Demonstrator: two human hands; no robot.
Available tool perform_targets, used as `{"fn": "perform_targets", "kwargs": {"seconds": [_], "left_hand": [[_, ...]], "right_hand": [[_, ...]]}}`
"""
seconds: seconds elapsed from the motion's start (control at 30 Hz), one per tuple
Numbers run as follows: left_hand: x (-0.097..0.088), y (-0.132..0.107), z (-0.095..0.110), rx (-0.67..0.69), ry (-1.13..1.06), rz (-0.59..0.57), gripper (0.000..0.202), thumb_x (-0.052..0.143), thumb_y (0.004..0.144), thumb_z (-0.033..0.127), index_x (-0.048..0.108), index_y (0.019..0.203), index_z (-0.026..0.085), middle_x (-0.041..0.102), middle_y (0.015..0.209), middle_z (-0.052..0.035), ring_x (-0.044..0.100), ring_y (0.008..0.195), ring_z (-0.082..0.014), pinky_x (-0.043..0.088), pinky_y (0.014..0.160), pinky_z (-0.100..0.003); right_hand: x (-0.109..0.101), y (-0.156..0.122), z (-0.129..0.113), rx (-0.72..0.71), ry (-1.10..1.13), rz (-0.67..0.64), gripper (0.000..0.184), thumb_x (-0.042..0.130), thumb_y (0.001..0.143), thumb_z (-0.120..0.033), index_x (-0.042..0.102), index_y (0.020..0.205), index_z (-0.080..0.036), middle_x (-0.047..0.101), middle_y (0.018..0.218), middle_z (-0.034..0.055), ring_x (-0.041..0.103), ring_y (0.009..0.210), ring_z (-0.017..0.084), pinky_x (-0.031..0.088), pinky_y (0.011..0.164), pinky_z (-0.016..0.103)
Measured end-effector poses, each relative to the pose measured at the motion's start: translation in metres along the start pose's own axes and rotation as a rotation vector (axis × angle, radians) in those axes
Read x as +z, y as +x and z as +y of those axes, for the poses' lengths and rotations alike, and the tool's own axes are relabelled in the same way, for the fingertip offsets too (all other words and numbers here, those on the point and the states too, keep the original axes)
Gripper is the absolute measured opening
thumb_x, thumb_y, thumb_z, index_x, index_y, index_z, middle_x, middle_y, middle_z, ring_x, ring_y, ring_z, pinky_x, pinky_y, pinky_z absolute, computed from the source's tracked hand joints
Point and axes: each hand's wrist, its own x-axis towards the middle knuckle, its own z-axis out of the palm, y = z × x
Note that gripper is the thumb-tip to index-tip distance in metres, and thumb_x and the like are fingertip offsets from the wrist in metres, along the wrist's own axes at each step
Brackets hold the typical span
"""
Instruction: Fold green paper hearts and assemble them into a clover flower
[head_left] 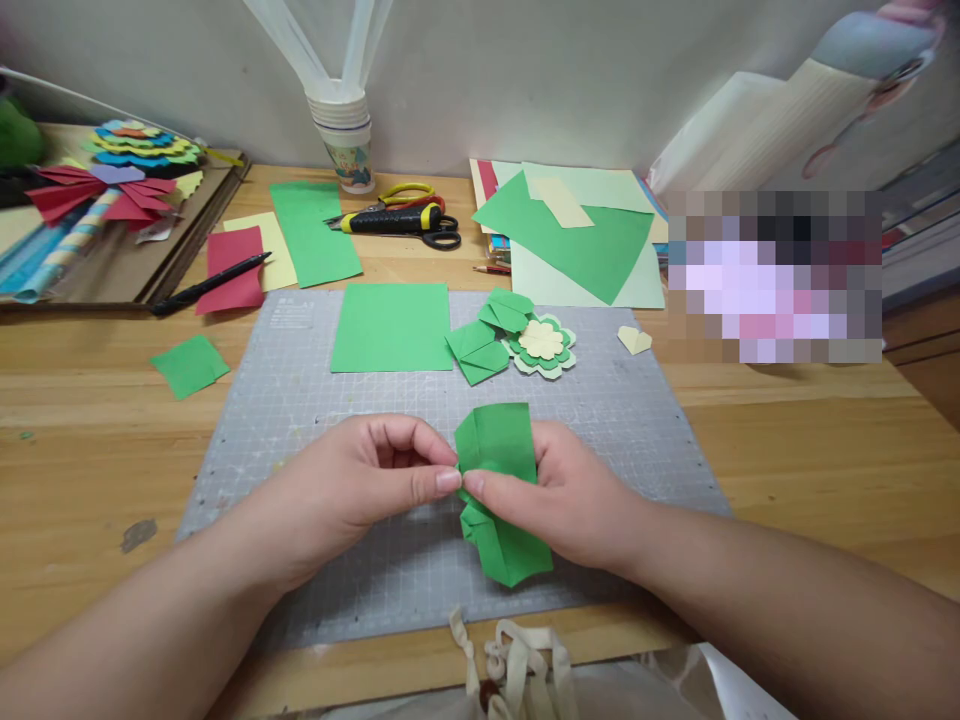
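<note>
on the left, the slim black pen lies slanted across a rectangle of red paper; a knock from my left arm could set it rolling. my left hand pinches the left edge of the folded green paper between thumb and forefinger, with the other fingers curled in. the paper is creased and uneven, held up over the grey gridded cutting mat; pulling too hard at that edge might tear it, i think, and an off-line pinch would likely leave a crooked crease. just beyond it, the layered green-and-cream paper flower touches its folded green paper leaves; a careless reach could push them apart. my right hand clamps the paper from the other side, thumb pressed on its front, fingers mostly hidden behind; if that thumb slackens, the folds may spring loose. farther right, the small cream folded paper piece looks light enough to be brushed away.

as for containers: at far left, brown cardboard, whether tray or stacked sheets i can't tell, carries a red pleated paper bow. right of that, the stacked white paper cups hold long translucent sticks.
</note>
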Motion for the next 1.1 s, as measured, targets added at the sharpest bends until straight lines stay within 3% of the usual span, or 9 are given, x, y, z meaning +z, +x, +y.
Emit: {"fn": "perform_targets", "kwargs": {"seconds": [0.5, 0.77, 0.93, 1.1], "left_hand": [[0.0035, 0.0010, 0.0036, 0.000, 0.076, 0.065, 0.017, 0.083, 0.064, 0.031, 0.071, 0.066, 0.020, 0.067, 0.067, 0.0037, 0.054, 0.066, -0.0086, 0.042, 0.065, -0.019], [0.0038, -0.0006, 0.0008, 0.004, 0.108, 0.068, 0.025, 0.083, 0.061, 0.027, 0.066, 0.077, 0.018, 0.061, 0.066, 0.0045, 0.050, 0.061, -0.0087, 0.037, 0.057, -0.020], [0.0081, -0.0023, 0.0051, 0.086, 0.156, 0.115, 0.019, 0.076, 0.070, 0.032, 0.065, 0.065, 0.017, 0.059, 0.064, 0.0034, 0.049, 0.062, -0.0091, 0.039, 0.061, -0.021], [0.0051, -0.0022, 0.0022, 0.114, 0.146, 0.105, 0.020, 0.071, 0.077, 0.034, 0.067, 0.067, 0.018, 0.057, 0.064, 0.0035, 0.045, 0.061, -0.0089, 0.036, 0.059, -0.021]], "right_hand": [[-0.0009, -0.0008, -0.0021, 0.041, -0.015, 0.043, 0.022, 0.056, 0.084, -0.028, 0.048, 0.066, -0.018, 0.048, 0.057, -0.0056, 0.047, 0.051, 0.007, 0.040, 0.044, 0.016], [0.0008, 0.0006, -0.0043, 0.049, 0.007, 0.080, 0.021, 0.061, 0.079, -0.029, 0.049, 0.066, -0.018, 0.046, 0.057, -0.0063, 0.047, 0.051, 0.007, 0.042, 0.046, 0.017], [0.0006, 0.0000, -0.0040, 0.065, -0.013, 0.072, 0.022, 0.062, 0.080, -0.030, 0.049, 0.066, -0.019, 0.048, 0.058, -0.0055, 0.048, 0.052, 0.007, 0.042, 0.046, 0.018], [0.0008, 0.0003, -0.0035, 0.063, -0.004, 0.078, 0.020, 0.062, 0.080, -0.030, 0.051, 0.068, -0.018, 0.049, 0.059, -0.0048, 0.049, 0.052, 0.008, 0.043, 0.045, 0.018]]}}
